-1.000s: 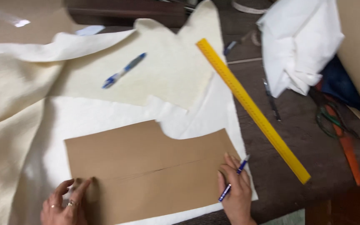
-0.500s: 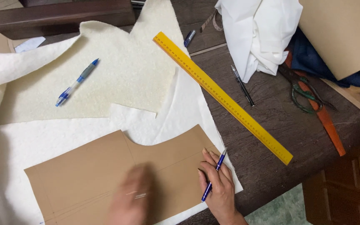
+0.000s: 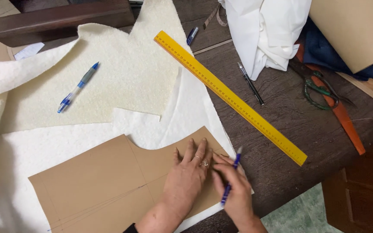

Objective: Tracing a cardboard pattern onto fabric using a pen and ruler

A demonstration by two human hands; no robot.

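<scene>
A brown paper pattern piece (image 3: 96,181) lies flat on white fleecy fabric (image 3: 44,142) at the near edge of the dark wooden table (image 3: 290,125). My left hand (image 3: 186,179) presses flat on the pattern's right end, fingers spread, rings on two fingers. Just to its right, my right hand (image 3: 236,194) grips a blue pen (image 3: 231,181), whose upper end points at the pattern's right corner. The two hands touch at the fingertips.
A long yellow ruler (image 3: 229,97) lies diagonally beside the fabric. A second blue pen (image 3: 77,87) rests on cream fleece (image 3: 126,73). A black pen (image 3: 250,83), bunched white cloth (image 3: 264,30), green-handled scissors (image 3: 320,88), an orange strip (image 3: 344,118) and brown card (image 3: 355,30) sit at right.
My left hand has slid right along the pattern, from its left end to its right end beside my right hand. The view has shifted so the table's things sit further left.
</scene>
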